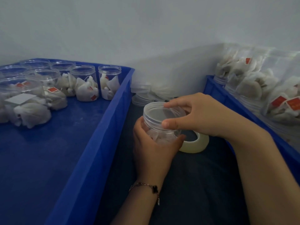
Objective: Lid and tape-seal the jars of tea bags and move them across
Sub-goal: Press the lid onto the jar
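**Clear plastic lid going onto a jar of tea bags**

Clear plastic is what we are handling, over the dark cloth between two blue trays. Nearest us, our left hand (151, 143) wraps its curled fingers round the body of the jar (162, 125), holding it upright. Our right hand (199, 114) reaches in from the right, thumb and fingers pinching the rim of the lid (164, 111) that sits on the jar's mouth. We judge the lidding step is in hand; whether the lid is fully screwed home we cannot tell.

Just beside the jar, right and partly behind it, lies the tape roll (197, 144), untouched. Next, we reckon, comes finishing the twist, then reaching for that roll to seal the seam.

Farther off, spare lids (146, 95) are stacked by the wall. In the left tray (103, 127) unlidded jars (84, 82) wait; the right tray (227, 98) holds bagged tea bags (259, 85).
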